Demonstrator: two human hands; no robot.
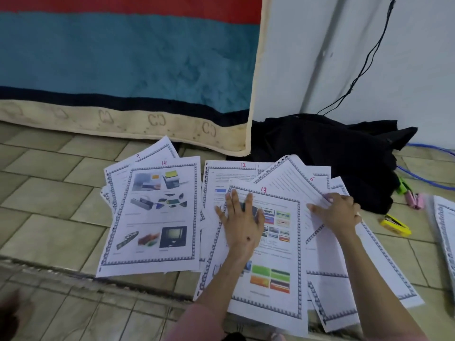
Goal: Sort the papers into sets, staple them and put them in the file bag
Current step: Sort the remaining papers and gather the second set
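Sheets lie fanned on the tiled floor (49, 183), unsorted and unstapled as I read it; red page nos. at the top edges are the sort key.

1. Well left of both hands: page 14 (152, 215) tops a loose pile, with page 9 (157, 150) poking out behind. Prob. a pile already begun.
2. Left hand (240, 217): fingers straight and spread, palm flat on page 13 (268, 254). No pinch, nothing held; it presses. I judge it pins the sheet so the stack under it doesn't slide. Page 12 (221, 175) shows just above-left of the fingertips, partly covered by 13.
3. Right hand (338, 212): lies on the tilted sheets right of 13. Fingers point toward the left hand; whether they pinch an edge or only rest, I cannot tell. Page 6 (307, 173) sits just above it.
4. Right of the right hand, clear of the papers: yellow stapler (395, 226), untouched, near enough for the next step.
5. Far right edge: another stack (443, 222), partly out of view. File bag: not identified.
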